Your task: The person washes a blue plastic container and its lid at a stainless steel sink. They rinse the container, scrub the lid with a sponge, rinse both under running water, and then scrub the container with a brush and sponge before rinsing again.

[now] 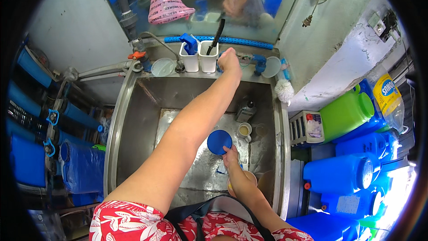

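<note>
My left hand [229, 61] reaches across the steel sink [197, 174] to its back ledge. It is curled at the end of a tap pipe with blue fittings [258, 63]; most of its fingers are hidden. Low over the basin, my right hand [231, 156] holds a round blue plastic lid or shallow dish [219, 142] by its near edge. A white mug [245, 130] with yellowish contents stands just beyond it, beside a clear cup [261, 130]. A dark-capped bottle [246, 111] is behind them. Partly under my right forearm sits a pale round container [251, 176].
Two white holders [209, 61] on the ledge contain a black-handled brush [218, 35] and a blue item. A clear round lid [163, 67] lies left of them. A white scrubbing brush [284, 91] hangs over the right rim. Blue jerrycans [337, 172] line the right side.
</note>
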